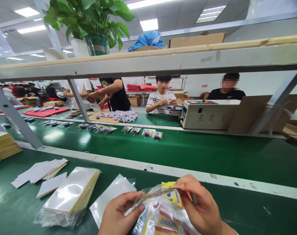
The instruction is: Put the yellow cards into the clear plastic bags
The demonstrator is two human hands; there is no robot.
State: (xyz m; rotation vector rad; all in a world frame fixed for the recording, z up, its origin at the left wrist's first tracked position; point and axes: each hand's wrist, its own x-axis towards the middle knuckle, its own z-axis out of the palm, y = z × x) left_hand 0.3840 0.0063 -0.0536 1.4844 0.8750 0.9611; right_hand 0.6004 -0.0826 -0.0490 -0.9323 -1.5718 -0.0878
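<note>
My left hand [121, 212] pinches the edge of a clear plastic bag [148, 197] between thumb and fingers. My right hand [202, 205] is closed on a yellow printed card [174, 195] at the bag's upper right; whether the card sits inside the bag there I cannot tell. Under both hands lie more clear-wrapped pieces with a "ColaCao" print [168, 223], cut off by the lower frame edge. Just behind my left hand a white sheet [106, 199] in clear film rests on the green table.
A stack of white cards [67, 192] in film and loose white cards [44, 171] lie to the left. Past a white rail, small packs [147, 132] line a green conveyor belt [199, 153]. A grey machine [209, 114] and several people are beyond; a shelf [148, 63] crosses above.
</note>
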